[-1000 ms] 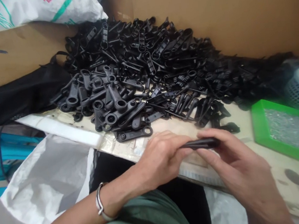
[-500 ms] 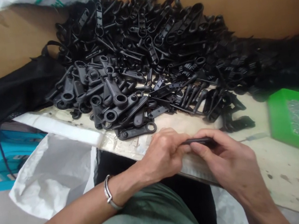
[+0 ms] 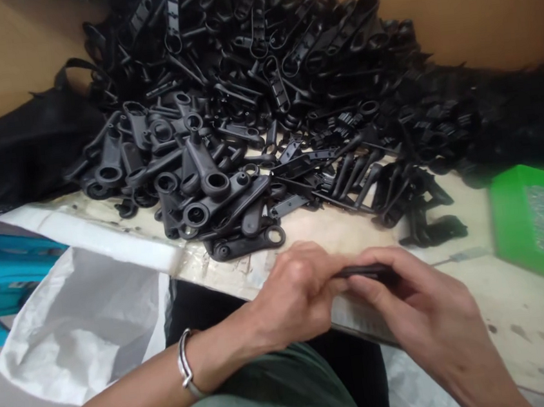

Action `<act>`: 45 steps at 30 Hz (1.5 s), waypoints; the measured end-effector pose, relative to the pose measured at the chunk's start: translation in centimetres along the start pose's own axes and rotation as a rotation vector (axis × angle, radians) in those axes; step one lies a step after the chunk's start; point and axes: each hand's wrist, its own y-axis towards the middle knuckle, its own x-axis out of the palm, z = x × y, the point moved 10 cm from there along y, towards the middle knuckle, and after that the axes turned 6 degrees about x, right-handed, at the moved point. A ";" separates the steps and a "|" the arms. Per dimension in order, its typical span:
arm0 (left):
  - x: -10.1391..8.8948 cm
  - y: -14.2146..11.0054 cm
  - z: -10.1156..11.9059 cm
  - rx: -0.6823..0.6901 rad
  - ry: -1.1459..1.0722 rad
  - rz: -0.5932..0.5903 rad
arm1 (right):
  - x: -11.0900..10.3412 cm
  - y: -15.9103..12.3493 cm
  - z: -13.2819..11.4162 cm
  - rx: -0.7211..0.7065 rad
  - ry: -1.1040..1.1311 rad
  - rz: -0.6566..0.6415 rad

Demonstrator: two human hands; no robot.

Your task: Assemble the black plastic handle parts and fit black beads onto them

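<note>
Head view: a black, ring-ended plastic lever (image 3: 246, 245) lies near the front edge of the bench (image 3: 519, 287), where a nudge could dislodge it; the left hand (image 3: 296, 298) and right hand (image 3: 429, 307) pinch a slim black plastic piece (image 3: 367, 272) above that edge; slackened grip might drop it.

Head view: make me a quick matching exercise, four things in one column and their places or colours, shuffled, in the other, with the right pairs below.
Things
1. Thin black part
2. Tray
3. Bracelet
4. White bag

Places and colours
A. Around the left wrist
B. Gripped by the left hand and the right hand
C. Below the table edge, on the left of the view
D. Green, at the right edge of the view

Pairs: 1-B, 2-D, 3-A, 4-C
</note>
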 end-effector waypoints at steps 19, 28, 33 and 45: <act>0.8 0.8 -1.5 -0.256 -0.444 -0.097 | -2.1 2.3 0.4 0.204 0.007 0.116; 2.2 -1.5 -1.7 -0.413 -0.759 -0.286 | 2.1 1.4 2.3 0.448 0.611 -0.092; 1.6 -0.5 -1.4 -0.297 -0.711 -0.170 | 0.9 1.4 2.5 0.373 0.439 -0.121; 1.3 0.0 0.2 -0.075 -0.402 -0.196 | -0.4 0.8 0.6 0.215 0.152 -0.099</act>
